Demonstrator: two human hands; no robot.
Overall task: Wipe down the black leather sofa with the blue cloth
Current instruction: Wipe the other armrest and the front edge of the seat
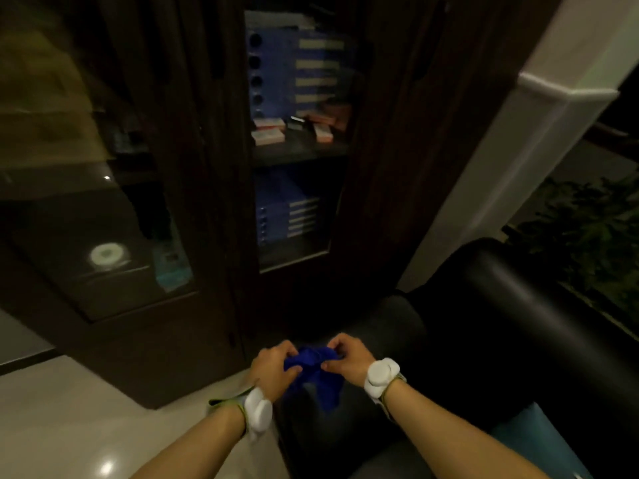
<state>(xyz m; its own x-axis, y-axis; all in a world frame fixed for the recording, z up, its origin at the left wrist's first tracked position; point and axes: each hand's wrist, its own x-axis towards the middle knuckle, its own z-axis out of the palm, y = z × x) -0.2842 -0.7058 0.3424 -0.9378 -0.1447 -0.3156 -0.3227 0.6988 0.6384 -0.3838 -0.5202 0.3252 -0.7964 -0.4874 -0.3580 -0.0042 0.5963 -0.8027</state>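
The blue cloth [320, 378] is bunched between both hands at the bottom centre, with a loose end hanging down. My left hand [273, 369] grips its left side with curled fingers. My right hand [347, 357] pinches its right side. Both hands hover above the rounded armrest of the black leather sofa [501, 323], which fills the lower right. Each wrist carries a white band device.
A dark wooden cabinet [214, 167] with glass doors stands straight ahead, with blue binders and small boxes on its shelves. A white pillar [518, 160] rises at the right, with a green plant [587, 236] behind the sofa. Pale glossy floor [86, 426] lies lower left.
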